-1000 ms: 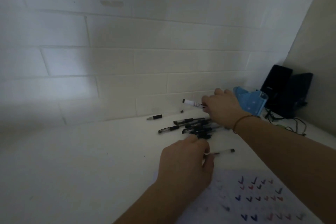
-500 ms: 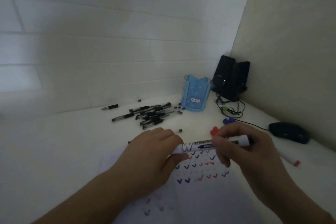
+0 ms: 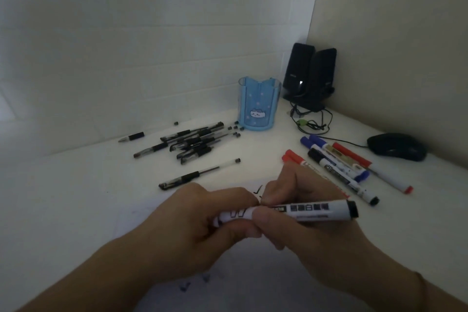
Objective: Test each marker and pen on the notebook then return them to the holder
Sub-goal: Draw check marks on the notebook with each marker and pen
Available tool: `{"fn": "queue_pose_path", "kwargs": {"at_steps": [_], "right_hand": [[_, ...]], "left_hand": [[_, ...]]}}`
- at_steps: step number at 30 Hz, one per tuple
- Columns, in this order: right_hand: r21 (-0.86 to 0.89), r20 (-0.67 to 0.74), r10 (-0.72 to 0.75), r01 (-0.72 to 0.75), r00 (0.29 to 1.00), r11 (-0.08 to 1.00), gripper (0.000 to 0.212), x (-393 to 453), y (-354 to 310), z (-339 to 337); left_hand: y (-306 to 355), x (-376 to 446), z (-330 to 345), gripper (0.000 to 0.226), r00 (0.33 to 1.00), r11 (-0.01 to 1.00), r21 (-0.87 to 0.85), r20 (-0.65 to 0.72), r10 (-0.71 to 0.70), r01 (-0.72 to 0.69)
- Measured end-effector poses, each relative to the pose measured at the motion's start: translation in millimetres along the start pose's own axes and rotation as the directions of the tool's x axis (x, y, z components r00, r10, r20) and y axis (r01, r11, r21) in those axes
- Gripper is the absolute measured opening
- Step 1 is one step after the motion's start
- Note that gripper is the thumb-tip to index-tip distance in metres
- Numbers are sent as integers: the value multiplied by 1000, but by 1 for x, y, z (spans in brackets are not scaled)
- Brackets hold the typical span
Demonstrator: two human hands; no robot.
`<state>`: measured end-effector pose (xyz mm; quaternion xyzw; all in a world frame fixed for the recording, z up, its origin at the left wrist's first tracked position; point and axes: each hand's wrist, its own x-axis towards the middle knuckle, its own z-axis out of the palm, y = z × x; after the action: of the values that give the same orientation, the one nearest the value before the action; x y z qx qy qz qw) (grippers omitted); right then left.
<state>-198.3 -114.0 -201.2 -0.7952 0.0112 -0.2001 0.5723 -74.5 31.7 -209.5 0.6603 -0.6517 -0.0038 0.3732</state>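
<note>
- White desk (image 3: 76, 197) set in a dim corner, with a pale brick-pattern wall behind and a beige wall at the right; low light blurs fine detail.
- Notebook page (image 3: 253, 286): mostly covered by both hands and forearms; only a few small check marks show near the bottom and one dark mark between the hands, and its edges are hard to trace.
- Marker (image 3: 316, 210): white barrel with dark printed label, held level above the page. Its black right end is exposed; its left end is hidden inside the left hand, so whether a cap sits there cannot be told.
- Left hand (image 3: 200, 225): fingers curled around the marker's left portion, thumb underneath.
- Right hand (image 3: 298, 210): thumb and fingertips pinch the barrel near its middle, just beside the left hand's fingers; the barrel extends past the hand to the right.
- Holder (image 3: 258, 106): blue, translucent, with a small cartoon face, standing upright near the back wall, well apart from the hands.
- Black pens (image 3: 190, 142): loose cluster lying left of the holder, with small dark caps (image 3: 235, 129) scattered just beside it; one clear-barrelled pen (image 3: 200, 173) lies nearer the hands.
- Other markers (image 3: 336, 162): red, blue and black-capped, lying side by side right of the hands.
- Black speakers (image 3: 310, 76) with tangled cable in the corner; a dark mouse (image 3: 396, 147) at the right wall.
</note>
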Motion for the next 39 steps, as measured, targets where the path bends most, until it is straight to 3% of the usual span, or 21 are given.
{"fn": "queue_pose_path", "kwargs": {"at_steps": [3, 7, 10, 13, 16, 21, 27, 35, 37, 39], "right_hand": [[0, 62, -72, 72, 995, 997, 19, -1, -3, -5], [50, -40, -103, 105, 994, 993, 7, 5, 1, -15], [224, 40, 13, -22, 999, 974, 21, 10, 2, -16], [101, 100, 136, -146, 986, 984, 16, 10, 6, -10], [-58, 15, 166, -164, 986, 985, 20, 7, 12, 0], [-261, -59, 99, -111, 993, 959, 26, 6, 17, 10], [-308, -19, 96, -98, 995, 946, 30, 5, 24, 11], [-394, -41, 131, -137, 990, 909, 30, 7, 23, 9], [-338, -55, 125, -137, 991, 931, 29, 8, 20, 9], [-164, -88, 135, -149, 987, 975, 25, 10, 16, 3]], "left_hand": [[-1, -1, -1, 24, 1000, 997, -71, -26, -18, 16], [-11, -7, -3, 24, 982, 986, -46, -89, -165, 161], [-17, -9, -4, 25, 938, 955, -99, -185, -294, 280], [-16, -7, -2, 24, 924, 941, -13, -186, -335, 339], [-16, -5, -1, 17, 936, 945, 9, -136, -323, 327], [-18, -4, 0, 34, 946, 945, 90, -104, -306, 315], [-21, -2, 2, 32, 933, 926, 120, -87, -349, 357], [-21, -4, 3, 15, 960, 944, 176, -76, -269, 278], [-22, -4, 3, 12, 966, 950, 177, -77, -249, 259], [-23, -4, 2, 10, 969, 955, 170, -76, -233, 243]]}}
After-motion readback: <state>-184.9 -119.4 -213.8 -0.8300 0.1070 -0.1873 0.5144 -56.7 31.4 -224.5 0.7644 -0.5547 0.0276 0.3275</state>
